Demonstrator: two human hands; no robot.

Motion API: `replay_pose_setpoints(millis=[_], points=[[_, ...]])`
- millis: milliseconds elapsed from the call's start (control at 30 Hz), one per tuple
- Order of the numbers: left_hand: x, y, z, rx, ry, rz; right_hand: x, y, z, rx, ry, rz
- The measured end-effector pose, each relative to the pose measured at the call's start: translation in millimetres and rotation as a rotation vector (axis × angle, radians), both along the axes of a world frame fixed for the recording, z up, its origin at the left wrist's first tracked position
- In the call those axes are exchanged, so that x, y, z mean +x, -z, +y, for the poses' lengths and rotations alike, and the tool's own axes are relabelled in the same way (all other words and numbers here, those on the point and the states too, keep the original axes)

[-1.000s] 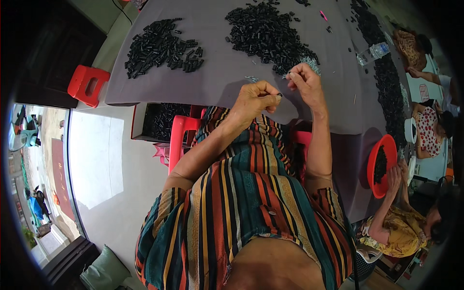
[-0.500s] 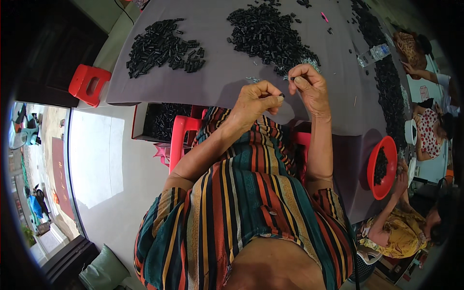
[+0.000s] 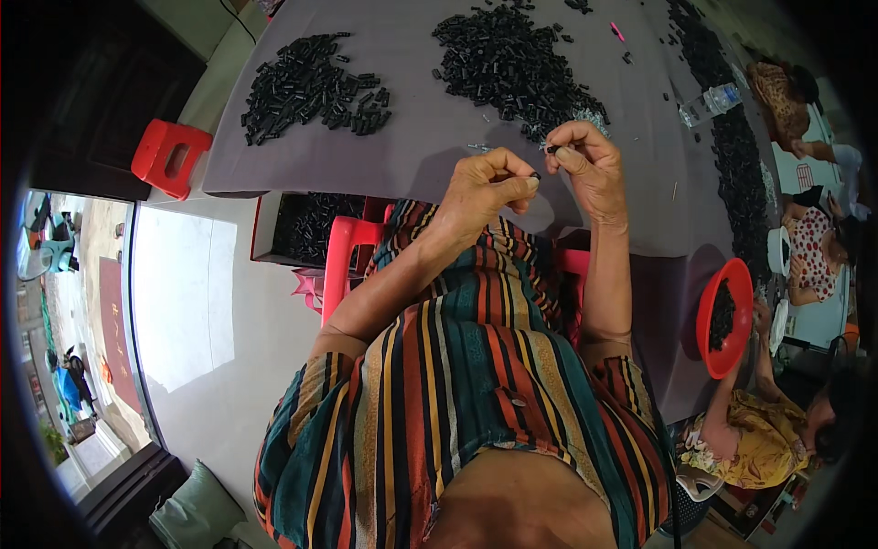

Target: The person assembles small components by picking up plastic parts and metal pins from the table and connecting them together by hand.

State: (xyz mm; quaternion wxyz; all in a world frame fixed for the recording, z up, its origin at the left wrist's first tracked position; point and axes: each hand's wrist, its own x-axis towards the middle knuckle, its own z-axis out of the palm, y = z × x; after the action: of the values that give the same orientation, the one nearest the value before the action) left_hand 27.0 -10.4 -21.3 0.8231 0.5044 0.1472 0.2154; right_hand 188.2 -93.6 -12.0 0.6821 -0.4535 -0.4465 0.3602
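Over the near edge of a grey-covered table (image 3: 412, 156), both my hands are raised close together, a small gap between them. My left hand (image 3: 487, 188) pinches a small black piece (image 3: 534, 176) between thumb and fingertips, most of it hidden. Another small black cylindrical piece (image 3: 552, 149) is pinched in my right hand (image 3: 590, 174). Just beyond the hands lies a big pile of short black cylinders (image 3: 503, 64), with small silvery pieces (image 3: 594, 117) at its near right side. A second pile of black cylinders (image 3: 311, 87) is spread farther left.
A red bowl (image 3: 737, 316) with dark pieces stands at the table's right. Nearby are a clear plastic bottle (image 3: 709, 105) and a long band of black pieces (image 3: 732, 174). Below the left edge sits a box of black parts (image 3: 311, 229); a red stool (image 3: 169, 157) is beyond. People sit at right.
My hands stay nearly in place, each still pinching its black piece. At right, the co-workers' arms have shifted slightly.
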Motion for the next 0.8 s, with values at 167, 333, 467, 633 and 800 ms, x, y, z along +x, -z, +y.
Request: replay_pose_setpoints(millis=[167,333,467,633,800], points=[[-0.7,-1.2,-0.5,0.011,0.006,0.01,0.3,-2.1,-0.6,0.048,-0.003,-0.043],[-0.7,-0.9,-0.8,0.014,0.003,0.002,-3.8,-7.6,-2.5,0.04,-0.004,-0.041],[-1.2,-2.6,-1.4,0.001,-0.004,-0.016,-7.1,-12.1,-4.9,-0.004,0.007,-0.132],[-2.1,-3.7,-1.9,0.015,-0.038,-0.018,-9.5,-13.2,-4.0,0.033,-0.032,-0.21],[-1.7,-3.0,-1.8,0.021,-0.03,-0.022,-7.7,-12.6,-5.5,0.06,-0.058,-0.24]])
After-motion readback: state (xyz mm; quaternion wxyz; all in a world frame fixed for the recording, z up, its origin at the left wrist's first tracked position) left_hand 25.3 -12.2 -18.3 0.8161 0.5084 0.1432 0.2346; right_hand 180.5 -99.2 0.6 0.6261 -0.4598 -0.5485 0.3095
